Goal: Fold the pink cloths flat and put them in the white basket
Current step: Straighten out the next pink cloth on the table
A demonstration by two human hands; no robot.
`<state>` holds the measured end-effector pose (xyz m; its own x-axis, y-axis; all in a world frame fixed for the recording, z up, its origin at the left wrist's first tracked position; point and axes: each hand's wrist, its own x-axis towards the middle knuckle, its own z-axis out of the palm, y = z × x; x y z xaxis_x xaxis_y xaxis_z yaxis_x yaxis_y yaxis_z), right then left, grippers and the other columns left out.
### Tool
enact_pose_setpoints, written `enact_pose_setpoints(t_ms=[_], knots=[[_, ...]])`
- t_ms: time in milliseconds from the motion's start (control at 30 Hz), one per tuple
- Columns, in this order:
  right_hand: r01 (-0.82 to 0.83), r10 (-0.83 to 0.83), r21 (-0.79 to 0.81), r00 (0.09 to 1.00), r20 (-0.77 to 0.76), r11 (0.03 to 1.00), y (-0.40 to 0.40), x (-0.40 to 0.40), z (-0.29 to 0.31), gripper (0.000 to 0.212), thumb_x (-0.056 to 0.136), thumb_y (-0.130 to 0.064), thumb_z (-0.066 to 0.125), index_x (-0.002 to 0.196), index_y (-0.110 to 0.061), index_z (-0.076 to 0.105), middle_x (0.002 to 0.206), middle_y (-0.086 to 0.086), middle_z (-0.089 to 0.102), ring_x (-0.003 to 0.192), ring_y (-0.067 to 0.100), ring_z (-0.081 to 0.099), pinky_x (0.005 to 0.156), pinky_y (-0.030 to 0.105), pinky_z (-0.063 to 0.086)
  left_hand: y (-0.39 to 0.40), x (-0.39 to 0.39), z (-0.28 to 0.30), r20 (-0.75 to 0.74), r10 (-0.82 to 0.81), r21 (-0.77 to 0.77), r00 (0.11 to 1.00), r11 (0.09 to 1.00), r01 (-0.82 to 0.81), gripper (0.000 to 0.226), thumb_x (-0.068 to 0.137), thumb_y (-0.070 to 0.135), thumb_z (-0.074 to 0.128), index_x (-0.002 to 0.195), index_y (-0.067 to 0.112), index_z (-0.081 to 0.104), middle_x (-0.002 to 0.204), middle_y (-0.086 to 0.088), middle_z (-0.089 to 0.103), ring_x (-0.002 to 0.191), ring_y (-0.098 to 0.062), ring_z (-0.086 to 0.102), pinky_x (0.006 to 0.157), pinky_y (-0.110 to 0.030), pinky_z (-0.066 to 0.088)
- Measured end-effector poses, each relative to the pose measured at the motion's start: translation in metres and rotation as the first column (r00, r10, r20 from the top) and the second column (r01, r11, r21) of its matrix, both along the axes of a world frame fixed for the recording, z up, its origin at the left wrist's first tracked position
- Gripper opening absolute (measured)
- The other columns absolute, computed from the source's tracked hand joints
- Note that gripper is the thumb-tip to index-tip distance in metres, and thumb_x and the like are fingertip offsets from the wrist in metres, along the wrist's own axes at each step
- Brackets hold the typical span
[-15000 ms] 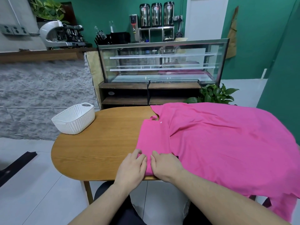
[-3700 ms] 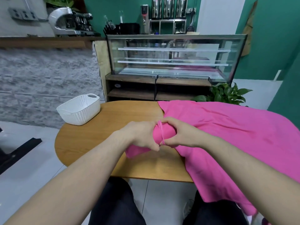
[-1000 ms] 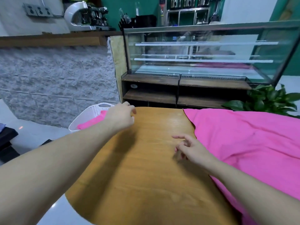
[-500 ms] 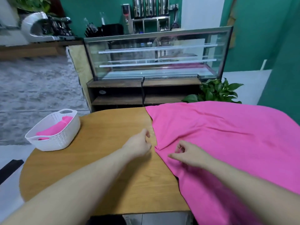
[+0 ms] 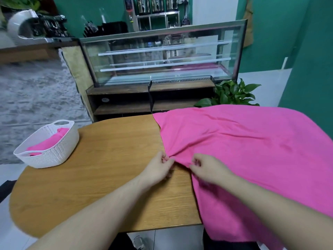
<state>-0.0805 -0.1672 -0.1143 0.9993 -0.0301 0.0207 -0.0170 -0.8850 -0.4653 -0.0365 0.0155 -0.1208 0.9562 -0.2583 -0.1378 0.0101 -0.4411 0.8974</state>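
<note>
Left of the pink cloth's edge, near the worktop's (image 5: 100, 177) rounded end, the white basket (image 5: 54, 154) holds a folded pink cloth (image 5: 48, 142). Bare wood lies between the basket and the left hand (image 5: 157, 169), which pinches the spread pink cloth (image 5: 243, 150) at its left edge. Just right of it, the right hand (image 5: 207, 168) grasps the same edge. The cloth covers the worktop's right part and hangs over its near edge.
</note>
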Motion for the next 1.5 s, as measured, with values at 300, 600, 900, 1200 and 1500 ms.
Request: enact_pose_setpoints(t_ms=[300,600,900,1200,1500], knots=[[0.016,-0.1,0.393,0.976,0.195,0.919,0.006,0.009,0.031,0.027,0.094,-0.024,0.063,0.067,-0.019,0.065,0.068,-0.008,0.067,0.064,0.004,0.056,0.065,0.021,0.043,-0.024,-0.036,0.006,-0.057,-0.153,-0.285,0.987,0.95,0.131,0.025,0.09,0.031,0.071,0.109,0.022,0.058,0.075,0.009,0.064,0.077,-0.014,0.064,0.063,-0.03,0.049],[-0.04,-0.13,0.602,0.963,0.236,0.797,0.011,-0.001,0.062,0.015,0.088,-0.023,0.073,0.078,-0.019,0.062,0.06,-0.012,0.055,0.05,-0.005,0.047,0.054,0.011,0.037,-0.048,-0.055,0.033,0.021,-0.046,-0.363,0.999,0.93,0.05,0.018,0.099,0.023,0.055,0.082,0.019,0.049,0.065,0.002,0.052,0.056,-0.012,0.053,0.055,-0.028,0.051],[-0.166,0.046,0.374,0.95,0.309,0.913,-0.008,-0.032,0.061,0.032,0.081,-0.051,0.073,0.09,-0.026,0.055,0.077,-0.009,0.056,0.063,0.001,0.046,0.063,0.022,0.041,-0.046,-0.045,0.055,0.047,0.26,-0.485,0.964,0.85,-0.206,0.027,0.096,0.014,0.044,0.071,0.023,0.036,0.067,0.004,0.034,0.069,-0.015,0.031,0.067,-0.038,0.029],[-0.111,0.254,-0.42,0.918,0.303,0.901,-0.048,-0.054,0.057,0.031,0.084,-0.052,0.057,0.106,-0.03,0.052,0.095,-0.012,0.05,0.095,0.016,0.054,0.072,0.031,0.04,-0.012,0.007,0.101,0.028,0.405,-0.631,0.914,0.717,-0.298,0.022,0.094,0.009,0.042,0.075,0.019,0.038,0.068,0.004,0.039,0.06,-0.01,0.032,0.054,-0.029,0.024],[-0.038,0.064,-0.103,0.964,0.259,0.994,-0.043,-0.039,0.057,0.028,0.102,-0.041,0.042,0.082,-0.022,0.047,0.075,0.001,0.062,0.077,0.028,0.058,0.067,0.04,0.043,0.045,0.034,0.104,0.014,0.496,-0.549,0.868,0.73,-0.408,0.025,0.101,0.038,0.052,0.081,0.023,0.05,0.076,0.003,0.05,0.064,-0.01,0.043,0.055,-0.026,0.032]])
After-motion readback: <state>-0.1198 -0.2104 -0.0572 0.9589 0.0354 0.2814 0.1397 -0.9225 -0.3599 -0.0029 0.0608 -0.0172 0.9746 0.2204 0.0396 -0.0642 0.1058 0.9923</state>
